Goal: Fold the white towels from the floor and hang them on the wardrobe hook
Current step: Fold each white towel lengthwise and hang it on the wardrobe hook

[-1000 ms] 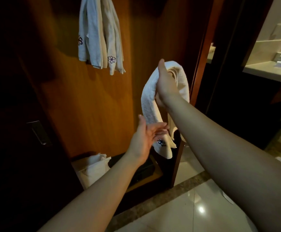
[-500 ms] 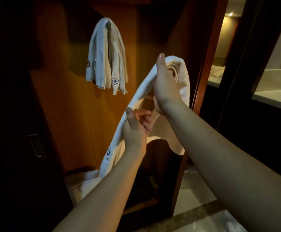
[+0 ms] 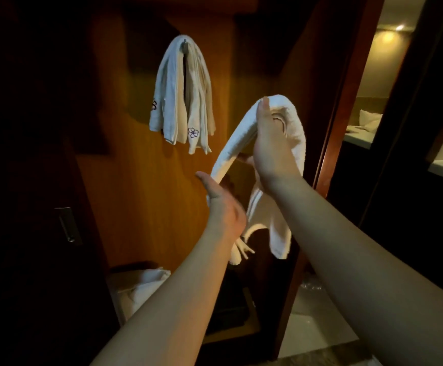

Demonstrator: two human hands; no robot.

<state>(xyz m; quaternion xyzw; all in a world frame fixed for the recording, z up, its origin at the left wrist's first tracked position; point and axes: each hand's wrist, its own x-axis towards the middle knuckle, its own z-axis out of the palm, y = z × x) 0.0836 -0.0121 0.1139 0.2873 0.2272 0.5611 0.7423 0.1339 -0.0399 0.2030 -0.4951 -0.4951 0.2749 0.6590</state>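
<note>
Since half a second before, left hand (image 3: 224, 207) had slid down the towel (image 3: 291, 120), grip released against it; right hand (image 3: 270, 146) grasped its fold beside the hook (image 3: 185, 41).

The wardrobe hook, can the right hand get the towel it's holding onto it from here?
Probably yes: nothing stands between the right hand, gripping the towel, and the hook, though towels already drape over it.

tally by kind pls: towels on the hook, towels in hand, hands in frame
Towels on the hook: a bundle, at least 2; exact count not clear
Towel in hand: 1, gripped by the right hand, with the left hand against it lower down
Hands: 2
Total: at least 5
</note>
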